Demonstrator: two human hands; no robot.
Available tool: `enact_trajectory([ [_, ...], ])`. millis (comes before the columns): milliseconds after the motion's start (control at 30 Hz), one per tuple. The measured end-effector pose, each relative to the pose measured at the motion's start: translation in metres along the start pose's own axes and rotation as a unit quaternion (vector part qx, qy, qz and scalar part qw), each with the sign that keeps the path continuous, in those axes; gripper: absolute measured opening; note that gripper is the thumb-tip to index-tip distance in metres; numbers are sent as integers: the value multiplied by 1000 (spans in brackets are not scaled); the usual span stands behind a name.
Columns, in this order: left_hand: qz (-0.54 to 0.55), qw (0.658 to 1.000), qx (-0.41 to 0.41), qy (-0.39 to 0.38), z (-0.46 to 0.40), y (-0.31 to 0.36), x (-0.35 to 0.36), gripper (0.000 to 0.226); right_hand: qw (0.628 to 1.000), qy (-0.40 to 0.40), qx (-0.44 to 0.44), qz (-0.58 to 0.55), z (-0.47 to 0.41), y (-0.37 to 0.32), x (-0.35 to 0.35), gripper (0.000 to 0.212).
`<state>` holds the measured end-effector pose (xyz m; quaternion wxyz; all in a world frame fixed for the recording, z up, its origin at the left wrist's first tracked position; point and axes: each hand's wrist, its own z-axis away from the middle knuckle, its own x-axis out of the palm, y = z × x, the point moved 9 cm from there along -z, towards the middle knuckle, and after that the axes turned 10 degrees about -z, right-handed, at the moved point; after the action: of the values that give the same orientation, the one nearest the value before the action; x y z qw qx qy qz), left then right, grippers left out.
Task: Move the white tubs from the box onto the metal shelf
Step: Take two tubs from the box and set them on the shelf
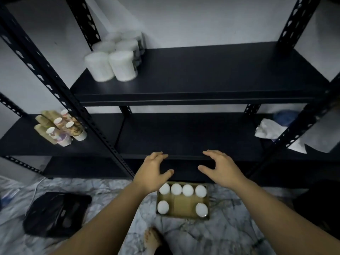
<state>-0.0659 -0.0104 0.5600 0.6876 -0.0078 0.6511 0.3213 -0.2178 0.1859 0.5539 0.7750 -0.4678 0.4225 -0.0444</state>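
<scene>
Our left hand (pixel 153 171) and right hand (pixel 219 169) hung side by side, apart, fingers spread and loosely bent, gripping nothing. Both were above the box (pixel 182 212) on the floor, the left over its near-left corner, the right over its far-right corner. Beneath the hands, six tubs (pixel 187 190) stood in the box: four in the row under our palms, two more closer to us at the left and right ends. Beyond the fingertips ran the edge of a dark shelf (pixel 184 138). Higher up and left of the left hand, more tubs (pixel 122 65) stood clustered on the upper shelf (pixel 202 70). Left of our left arm lay a black bag (pixel 55 214); below the box a foot (pixel 151 238) showed.
</scene>
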Motion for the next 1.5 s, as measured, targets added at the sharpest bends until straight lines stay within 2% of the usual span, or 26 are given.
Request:
enact_trajectory([
  [267, 13, 998, -1, -62, -1, -8, 66, 65, 996, -25, 78, -16, 18, 65, 31, 66],
  [433, 21, 993, -1, -112, -19, -24, 123, 60, 990, -23, 138, -27, 19, 116, 61, 54],
  [633, 11, 985, 16, -171, -50, -47, 222, 72, 977, -32, 205, -42, 13, 204, 116, 55],
  [867, -17, 979, 49, -197, -99, -72, 362, 59, 960, -18, 267, -86, -3, 330, 195, 56],
  [1233, -97, 969, 105, -199, -179, -131, 597, 61, 962, -14, 262, -76, -65, 516, 325, 64],
  [1500, -138, 969, 146, -147, -239, -152, 701, 82, 977, -69, 202, -9, -106, 591, 404, 78],
])
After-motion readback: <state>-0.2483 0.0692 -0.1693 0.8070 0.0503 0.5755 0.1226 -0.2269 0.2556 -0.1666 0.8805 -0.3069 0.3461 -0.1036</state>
